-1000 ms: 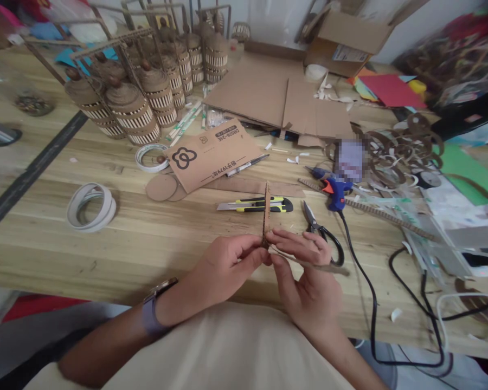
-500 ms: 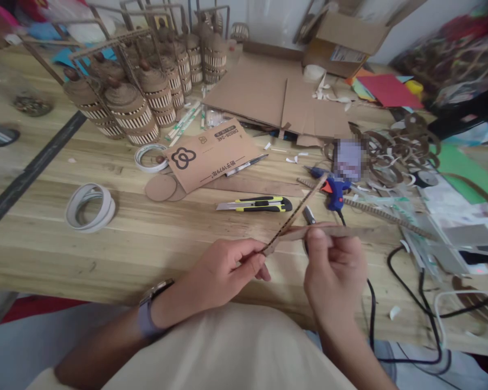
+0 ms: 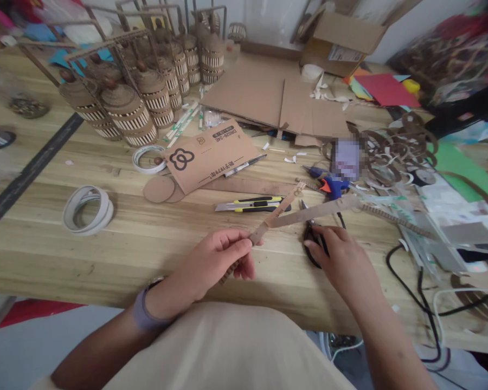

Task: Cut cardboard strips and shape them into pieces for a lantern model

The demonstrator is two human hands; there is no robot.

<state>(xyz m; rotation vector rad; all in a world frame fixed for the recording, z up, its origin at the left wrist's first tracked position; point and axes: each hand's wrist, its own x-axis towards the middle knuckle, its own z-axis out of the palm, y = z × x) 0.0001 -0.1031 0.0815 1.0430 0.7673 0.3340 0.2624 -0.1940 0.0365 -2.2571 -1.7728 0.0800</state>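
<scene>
My left hand [image 3: 215, 262] is closed, pinching cardboard strips [image 3: 309, 213] between thumb and fingers over the front of the table. Two flat ends fan out up and to the right, and a ridged piece shows below the fingers. On the right, my right hand [image 3: 347, 262] has its fingers and thumb on the black handles of a pair of scissors [image 3: 310, 223], whose blades point away from me on the tabletop. Behind the strips lies a yellow and black utility knife [image 3: 248, 205], partly covered by one of them. A blue glue gun [image 3: 338, 188] rests just beyond the scissors.
Rolls of white tape [image 3: 88, 210] lie at left. Several woven lantern-like pieces [image 3: 128, 116] with frames stand behind. Cardboard sheets [image 3: 254, 86] and a printed cardboard piece [image 3: 211, 157] fill the middle. Curled strips [image 3: 402, 146] and a black cable [image 3: 425, 309] occupy the right.
My right hand has let go of the cardboard strip and moved down to the scissors' handles. The strips, now held by my left hand alone, have turned to show their flat faces.
</scene>
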